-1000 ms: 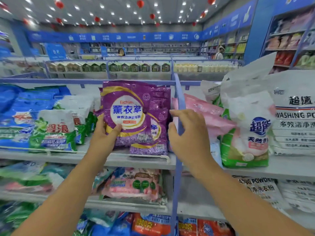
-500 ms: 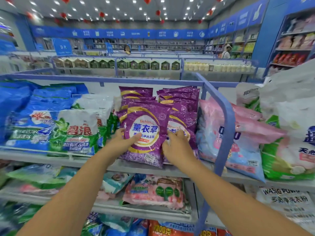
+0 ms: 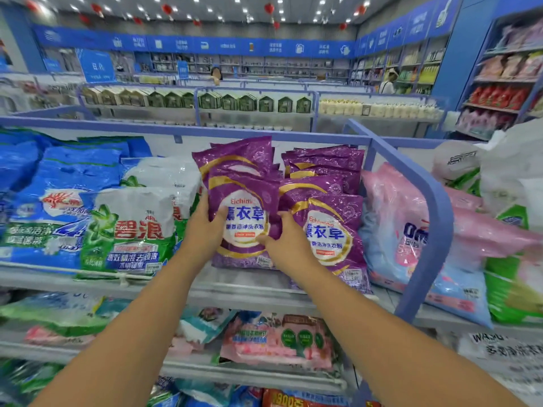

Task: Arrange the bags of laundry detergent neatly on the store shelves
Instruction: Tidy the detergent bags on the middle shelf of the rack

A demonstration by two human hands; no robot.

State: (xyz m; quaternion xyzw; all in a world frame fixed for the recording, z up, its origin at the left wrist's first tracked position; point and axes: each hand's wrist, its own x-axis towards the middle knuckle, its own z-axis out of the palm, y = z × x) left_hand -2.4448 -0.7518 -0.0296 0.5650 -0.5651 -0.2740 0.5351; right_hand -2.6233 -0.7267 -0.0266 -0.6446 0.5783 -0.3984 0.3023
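A purple lavender detergent bag [image 3: 244,201] stands at the front of the left purple stack on the top shelf [image 3: 241,292]. My left hand [image 3: 204,227] grips its left edge, thumb on the front. My right hand [image 3: 286,240] holds its lower right edge, fingers curled at the seam. A second purple stack [image 3: 329,218] stands just to the right, with more purple bags lined up behind both.
Green-and-white bags [image 3: 135,227] and blue bags [image 3: 50,198] fill the shelf to the left. A blue metal divider [image 3: 423,207] separates pink-and-blue bags [image 3: 411,239] on the right. Lower shelves hold pink bags [image 3: 276,339]. People stand in far aisles.
My right hand left the blue divider and came onto the purple bag. Both hands set the bag down into the left purple stack, and the view shifted left.
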